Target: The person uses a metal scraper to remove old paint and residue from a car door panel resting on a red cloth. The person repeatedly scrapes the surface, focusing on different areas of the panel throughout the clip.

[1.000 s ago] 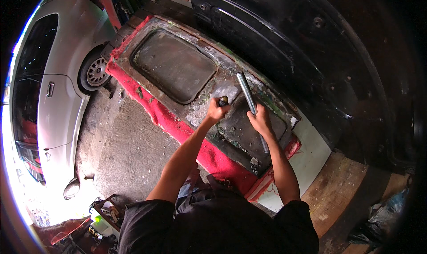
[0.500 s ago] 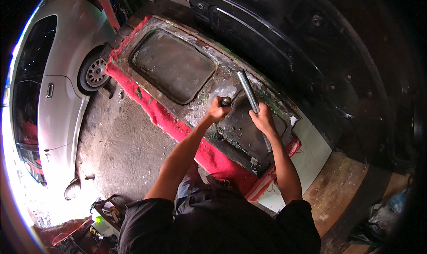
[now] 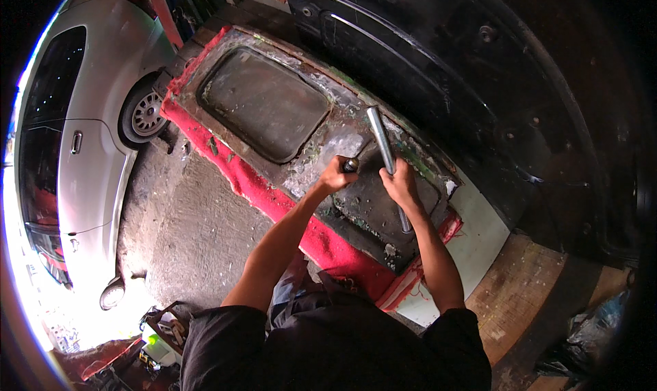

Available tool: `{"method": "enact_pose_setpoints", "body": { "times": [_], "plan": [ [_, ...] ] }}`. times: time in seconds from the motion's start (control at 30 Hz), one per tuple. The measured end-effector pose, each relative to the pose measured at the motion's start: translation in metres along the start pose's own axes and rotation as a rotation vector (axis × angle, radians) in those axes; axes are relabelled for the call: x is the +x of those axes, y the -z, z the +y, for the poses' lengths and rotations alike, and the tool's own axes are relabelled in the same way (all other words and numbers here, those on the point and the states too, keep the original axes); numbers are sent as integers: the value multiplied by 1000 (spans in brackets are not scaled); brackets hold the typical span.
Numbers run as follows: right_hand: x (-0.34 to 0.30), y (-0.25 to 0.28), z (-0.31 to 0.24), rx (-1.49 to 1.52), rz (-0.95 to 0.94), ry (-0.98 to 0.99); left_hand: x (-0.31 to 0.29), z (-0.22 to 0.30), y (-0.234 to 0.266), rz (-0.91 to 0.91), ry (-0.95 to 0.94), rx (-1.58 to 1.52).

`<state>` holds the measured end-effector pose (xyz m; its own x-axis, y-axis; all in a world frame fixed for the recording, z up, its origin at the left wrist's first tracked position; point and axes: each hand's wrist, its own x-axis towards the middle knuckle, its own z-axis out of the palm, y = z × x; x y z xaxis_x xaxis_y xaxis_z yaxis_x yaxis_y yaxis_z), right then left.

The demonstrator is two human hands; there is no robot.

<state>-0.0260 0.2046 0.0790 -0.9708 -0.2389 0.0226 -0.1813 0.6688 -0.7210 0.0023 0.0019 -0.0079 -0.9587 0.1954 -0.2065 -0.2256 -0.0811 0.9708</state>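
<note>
Fingers wrap a silver bar (image 3: 380,139), right hand (image 3: 402,186) right of centre; left hand (image 3: 334,176), mid-frame, clenches a round-ended tool (image 3: 351,164).

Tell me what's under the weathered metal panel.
Red cloth sticks out beneath the weathered metal panel along its near edge and left end; a pale board shows past its right end. What lies under the middle is covered.

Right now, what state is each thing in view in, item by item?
Dark, round-ended handheld tool: gripped, rounded end exposed.
Left hand: closed around that tool.
Long silver metal bar: gripped partway along, slanted.
Right hand: closed around that bar.
Worn, grey-brown metal panel: lying flat, patchy, littered with flakes.
Bright red cloth: spread beneath the panel, edges showing.
Silver-white car: side door shut.
</note>
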Motion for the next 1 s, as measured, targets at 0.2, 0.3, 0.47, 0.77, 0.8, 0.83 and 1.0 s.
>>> {"method": "enact_pose_setpoints", "body": {
  "times": [0.2,0.3,0.47,0.77,0.8,0.83,1.0],
  "plan": [
    [3,18,4,-108,-165,11,-1,-5,0,53,50,-34],
    [9,27,-3,8,61,-87,-1,5,3,-22,21,2],
    [-19,1,9,-151,-217,159,-5,10,-2,3,120,-82],
    [-6,3,17,342,116,-233,-6,1,8,81,-55,18],
    [-9,1,15,238,136,-133,-6,1,8,82,-58,4],
    [-12,-1,14,135,156,-33,-7,0,10,152,-40,-35],
    [-22,-12,0,87,-40,0,-18,7,13,482,13,-272]
  ]
}}
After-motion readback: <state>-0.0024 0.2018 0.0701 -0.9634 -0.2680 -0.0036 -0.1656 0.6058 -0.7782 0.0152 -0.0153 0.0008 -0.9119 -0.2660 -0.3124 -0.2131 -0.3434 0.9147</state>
